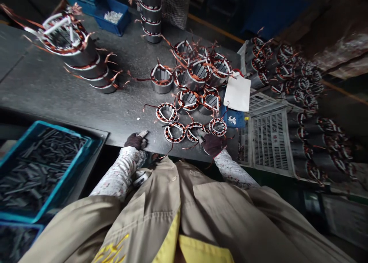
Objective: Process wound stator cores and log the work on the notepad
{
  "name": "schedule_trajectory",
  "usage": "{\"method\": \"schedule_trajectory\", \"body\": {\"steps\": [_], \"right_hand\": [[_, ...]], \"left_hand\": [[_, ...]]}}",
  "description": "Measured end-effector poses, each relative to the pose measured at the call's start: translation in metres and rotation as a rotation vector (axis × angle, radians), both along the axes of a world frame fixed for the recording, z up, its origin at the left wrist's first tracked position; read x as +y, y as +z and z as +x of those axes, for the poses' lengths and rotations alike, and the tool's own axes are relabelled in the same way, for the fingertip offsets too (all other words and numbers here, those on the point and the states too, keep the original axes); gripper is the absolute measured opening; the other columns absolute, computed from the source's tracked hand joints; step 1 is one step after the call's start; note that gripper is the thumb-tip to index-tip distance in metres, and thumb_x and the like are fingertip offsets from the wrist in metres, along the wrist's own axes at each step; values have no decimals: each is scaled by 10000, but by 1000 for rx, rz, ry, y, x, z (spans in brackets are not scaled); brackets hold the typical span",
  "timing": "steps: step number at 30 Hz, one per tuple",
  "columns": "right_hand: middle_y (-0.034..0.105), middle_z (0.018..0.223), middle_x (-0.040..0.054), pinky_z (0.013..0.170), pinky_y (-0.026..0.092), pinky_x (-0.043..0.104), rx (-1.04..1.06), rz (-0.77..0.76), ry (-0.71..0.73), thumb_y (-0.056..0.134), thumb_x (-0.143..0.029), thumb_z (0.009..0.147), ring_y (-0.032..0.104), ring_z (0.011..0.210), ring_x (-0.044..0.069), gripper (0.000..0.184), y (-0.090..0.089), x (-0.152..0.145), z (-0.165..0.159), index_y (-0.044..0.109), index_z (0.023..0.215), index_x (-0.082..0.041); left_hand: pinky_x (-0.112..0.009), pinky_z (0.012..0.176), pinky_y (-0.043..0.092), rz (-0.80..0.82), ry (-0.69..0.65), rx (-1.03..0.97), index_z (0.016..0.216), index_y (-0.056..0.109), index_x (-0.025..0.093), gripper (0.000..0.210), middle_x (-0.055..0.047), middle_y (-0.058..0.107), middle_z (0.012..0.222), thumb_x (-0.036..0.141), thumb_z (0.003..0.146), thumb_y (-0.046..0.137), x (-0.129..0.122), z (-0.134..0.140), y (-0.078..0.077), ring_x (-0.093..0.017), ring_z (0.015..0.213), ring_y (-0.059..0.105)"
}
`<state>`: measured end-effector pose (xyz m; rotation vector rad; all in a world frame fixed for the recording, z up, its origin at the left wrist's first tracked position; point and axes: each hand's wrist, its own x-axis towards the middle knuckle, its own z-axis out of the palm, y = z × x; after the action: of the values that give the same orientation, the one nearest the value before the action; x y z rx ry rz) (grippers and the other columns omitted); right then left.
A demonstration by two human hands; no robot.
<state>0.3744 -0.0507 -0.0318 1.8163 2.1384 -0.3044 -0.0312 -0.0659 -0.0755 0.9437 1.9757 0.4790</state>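
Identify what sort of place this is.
Probably a workshop or factory making motor parts: wire-wound metal rings stand grouped on a dark workbench, more are stacked at a white crate, and a blue bin holds loose dark strips.

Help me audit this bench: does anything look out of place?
A white scrap lies alone on the bench, beyond the left hand; it looks stray. The left stack seems to lean, though perspective may cause that.

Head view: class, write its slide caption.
Dark-gloved right hand at copper-wound metal rings on a dark grey tabletop.
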Motion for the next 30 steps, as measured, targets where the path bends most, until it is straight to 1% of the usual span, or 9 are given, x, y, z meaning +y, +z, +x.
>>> {"method": "schedule_trajectory", "body": {"steps": [3, 6, 11, 14, 17, 19, 22, 25, 30], "right_hand": [[876, 1406, 197, 1176, 609, 407, -11, -9, -25, 691, -268, 1172, 827, 1344, 343, 393, 4, -3, -3, 866, 1507, -160], [887, 1349, 219, 1130, 627, 426, 2, 19, -70, 693, -270, 1159, 842, 1307, 375, 397, 6, -7, -5, 879, 1481, -132], [893, 1360, 198, 1151, 632, 411, 107, 166, -116, 698, -346, 1171, 866, 1276, 352, 443, -1, -13, -3, 864, 1541, -166], [887, 1383, 202, 1151, 656, 450, 148, 257, -154, 687, -384, 1152, 877, 1253, 371, 437, -5, -19, -2, 899, 1454, -150], [894, 1389, 158, 1149, 677, 434, 292, 335, -30, 682, -437, 1125, 883, 1259, 352, 416, -4, -24, -12, 937, 1335, -184], [902, 1369, 146, 1171, 669, 428, 320, 276, 128, 664, -489, 1145, 874, 1285, 346, 433, 0, -24, -28, 943, 1312, -202], [904, 1312, 193, 1124, 659, 457, 183, 79, 263, 680, -432, 1151, 862, 1256, 384, 400, 5, -18, -60, 936, 1305, -167], [896, 1280, 221, 1025, 639, 415, 91, -25, 296, 689, -328, 1153, 855, 1212, 376, 355, 9, -6, -89, 915, 1350, -138], [872, 1307, 264, 967, 601, 392, -12, -78, 292, 525, -343, 1261, 841, 1233, 367, 457, 13, 5, -107, 889, 1337, -79]], "left_hand": [[-398, 841, 723, -14, 61, -58, 1234, 861, 265, 590, -96, 835, 929, 621, 804, 1052, 1, -1, -1, -343, 944, 856], [-405, 867, 724, -6, 51, -44, 1209, 864, 279, 543, -112, 844, 998, 567, 794, 1063, 1, -2, -3, -357, 1008, 861], [-381, 851, 698, -61, 67, -59, 1176, 862, 261, 461, -95, 831, 973, 465, 804, 1045, 2, 0, -10, -343, 989, 851], [-360, 859, 680, -74, 91, -80, 1125, 858, 254, 398, -66, 806, 911, 407, 806, 1041, 1, 1, -14, -305, 932, 837], [-350, 933, 676, -17, 69, -86, 1105, 864, 263, 469, -72, 820, 968, 338, 708, 1104, -1, 0, -17, -306, 1025, 844], [-375, 920, 692, -12, 84, -103, 1134, 862, 267, 497, -86, 827, 976, 421, 729, 1105, -3, -1, -20, -330, 1038, 849], [-398, 867, 706, -38, 128, -124, 1163, 853, 276, 530, -94, 831, 953, 565, 779, 1075, -4, -2, -24, -349, 1006, 854], [-389, 851, 700, -57, 157, -175, 1156, 839, 265, 570, -96, 832, 947, 595, 764, 1088, -2, 1, -27, -337, 976, 851], [-398, 787, 683, -74, 256, -279, 1196, 805, 240, 633, -87, 810, 896, 678, 814, 1056, -2, 6, -27, -296, 830, 819]]}}
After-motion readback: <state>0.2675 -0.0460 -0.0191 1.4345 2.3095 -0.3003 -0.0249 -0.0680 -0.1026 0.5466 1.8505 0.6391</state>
